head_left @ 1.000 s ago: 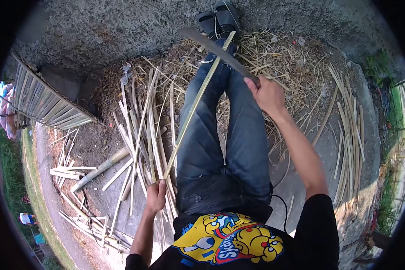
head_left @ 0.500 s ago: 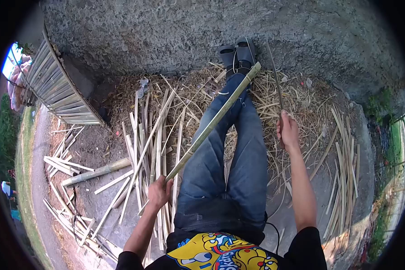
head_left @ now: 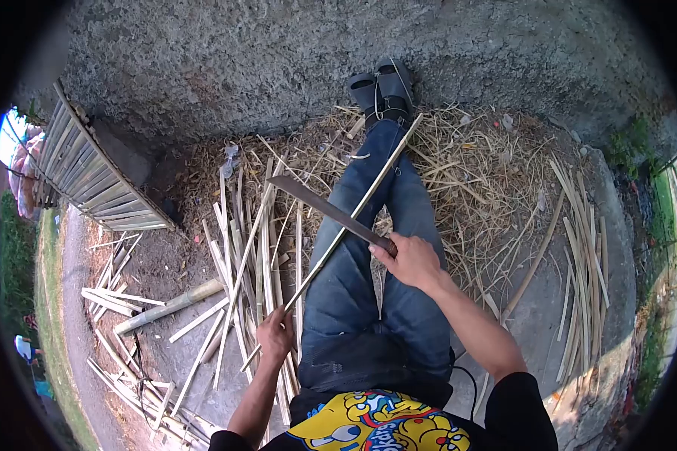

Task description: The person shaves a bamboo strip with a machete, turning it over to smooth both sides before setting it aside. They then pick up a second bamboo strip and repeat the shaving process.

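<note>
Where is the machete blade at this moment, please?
In the head view, the machete sits centre frame, gripped by the right hand, its blade crossing the bamboo strip above the left thigh.

Left hand (head_left: 277,336) gripping bamboo strip (head_left: 353,210), right hand (head_left: 408,259) holding machete (head_left: 323,208) across it

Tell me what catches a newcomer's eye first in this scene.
First, the machete, gripped in the right hand, its blade laid across the long bamboo strip that runs over the jeans-clad legs toward the sandals. The left hand holds the strip's near end. Split bamboo slats lie heaped left of the legs, straw-like shavings to the right.
</note>
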Action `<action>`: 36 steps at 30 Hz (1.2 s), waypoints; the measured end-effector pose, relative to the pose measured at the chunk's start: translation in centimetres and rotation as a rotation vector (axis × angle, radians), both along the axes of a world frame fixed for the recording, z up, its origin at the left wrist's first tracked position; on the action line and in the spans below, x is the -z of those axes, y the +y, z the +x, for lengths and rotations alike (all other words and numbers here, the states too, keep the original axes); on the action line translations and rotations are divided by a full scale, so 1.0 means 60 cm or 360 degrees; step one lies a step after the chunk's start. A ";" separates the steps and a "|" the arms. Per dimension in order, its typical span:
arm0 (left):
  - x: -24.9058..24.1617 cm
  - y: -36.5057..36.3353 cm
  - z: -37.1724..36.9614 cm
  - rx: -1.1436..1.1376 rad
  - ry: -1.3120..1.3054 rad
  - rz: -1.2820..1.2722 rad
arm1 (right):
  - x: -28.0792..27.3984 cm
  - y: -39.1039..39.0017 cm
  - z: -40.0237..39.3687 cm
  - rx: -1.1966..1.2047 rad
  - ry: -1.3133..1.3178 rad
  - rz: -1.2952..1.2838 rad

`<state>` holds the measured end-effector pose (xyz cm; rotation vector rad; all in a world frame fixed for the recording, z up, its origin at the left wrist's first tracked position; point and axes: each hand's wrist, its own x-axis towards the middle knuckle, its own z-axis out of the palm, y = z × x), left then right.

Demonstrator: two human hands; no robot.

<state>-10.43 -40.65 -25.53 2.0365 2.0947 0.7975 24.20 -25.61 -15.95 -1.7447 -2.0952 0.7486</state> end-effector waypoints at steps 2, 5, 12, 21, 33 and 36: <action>-0.015 -0.002 0.010 -0.0017 -0.0049 -0.0023 | -0.014 -0.016 -0.017 -0.0182 -0.0114 -0.0125; -0.027 0.008 0.017 -0.0017 -0.0061 -0.0025 | -0.016 -0.029 -0.026 -0.0422 -0.0039 -0.0232; -0.021 -0.004 -0.029 0.0104 -0.0095 -0.0813 | -0.008 0.032 0.020 -0.0324 0.0681 -0.1116; -0.011 -0.038 -0.071 0.0063 -0.0176 -0.0570 | 0.002 0.136 0.170 0.0062 0.1100 -0.0628; -0.002 -0.002 -0.071 0.0093 -0.0005 -0.0613 | 0.006 0.163 0.161 0.0629 0.0603 -0.0130; -0.002 -0.010 -0.075 0.0083 -0.0003 -0.0670 | 0.016 0.126 0.117 0.0770 0.0752 -0.0178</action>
